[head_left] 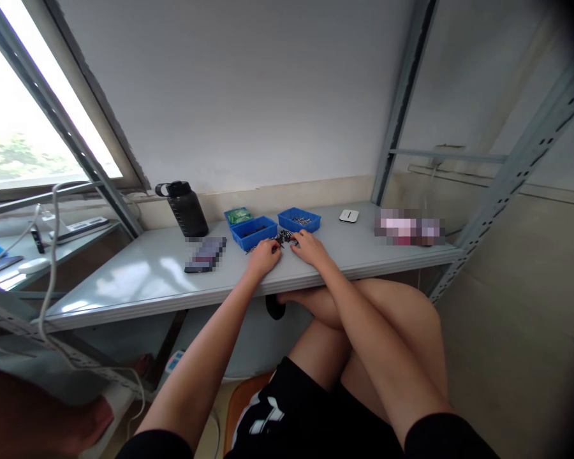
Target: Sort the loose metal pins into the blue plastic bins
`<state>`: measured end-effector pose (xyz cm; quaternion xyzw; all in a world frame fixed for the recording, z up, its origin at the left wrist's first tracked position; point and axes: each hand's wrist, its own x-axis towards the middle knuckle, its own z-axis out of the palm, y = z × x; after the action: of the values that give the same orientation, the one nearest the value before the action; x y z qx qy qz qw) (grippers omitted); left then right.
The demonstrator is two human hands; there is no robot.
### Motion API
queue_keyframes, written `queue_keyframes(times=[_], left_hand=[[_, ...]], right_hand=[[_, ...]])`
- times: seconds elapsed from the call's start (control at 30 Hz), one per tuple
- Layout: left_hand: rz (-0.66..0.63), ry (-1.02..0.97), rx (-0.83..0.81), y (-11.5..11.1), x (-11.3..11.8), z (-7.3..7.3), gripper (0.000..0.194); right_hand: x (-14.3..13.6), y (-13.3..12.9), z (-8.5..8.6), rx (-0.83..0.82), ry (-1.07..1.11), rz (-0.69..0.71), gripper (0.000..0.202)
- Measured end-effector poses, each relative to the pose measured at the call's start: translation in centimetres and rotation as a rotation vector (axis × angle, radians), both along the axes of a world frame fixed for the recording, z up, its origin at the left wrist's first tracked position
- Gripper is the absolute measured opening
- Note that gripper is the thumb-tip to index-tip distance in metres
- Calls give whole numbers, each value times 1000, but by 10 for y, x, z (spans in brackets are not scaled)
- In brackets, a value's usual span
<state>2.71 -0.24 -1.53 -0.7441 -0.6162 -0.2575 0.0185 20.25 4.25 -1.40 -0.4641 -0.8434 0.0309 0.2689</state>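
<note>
Both of my hands rest at a small pile of black and silver screw-like pieces (283, 237) on the grey tabletop. My left hand (266, 255) is at the pile's left side, its fingers curled and pressed together. From the right, my right hand (310, 247) reaches the same pile with thumb and fingers drawn together. What sits between the fingertips is too small to make out. Just behind my left hand stands a blue bin (254, 234) with dark pieces inside. Behind the pile another blue bin (299, 220) holds thin silver screw-like pieces.
A black bottle (187, 209) and a blurred phone-like object (205, 255) are on the left. A green packet (240, 216) lies in a blue container behind the left bin. Towards the right are a white square object (349, 216) and a blurred pink item (409, 227). Metal posts (404, 102) frame the table.
</note>
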Motion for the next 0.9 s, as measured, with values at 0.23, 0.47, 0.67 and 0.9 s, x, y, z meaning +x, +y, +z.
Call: queue_keyframes(times=[0.23,0.47,0.67,0.9], left_hand=[[-75,-22,-19,3,-1,-1,24],[-93,-36,-25,3,-1,0,25],[-102,-40,-40,4,-2,-1,25],[-105,-55,-58,5,-2,-2,26]], right_hand=[[1,0,0,-14,-51,-50,23],[1,-1,0,-21,-66,-118,24],[1,-1,1,-35,-72,-127,24],[1,-1,2,-45,-69,-126,23]])
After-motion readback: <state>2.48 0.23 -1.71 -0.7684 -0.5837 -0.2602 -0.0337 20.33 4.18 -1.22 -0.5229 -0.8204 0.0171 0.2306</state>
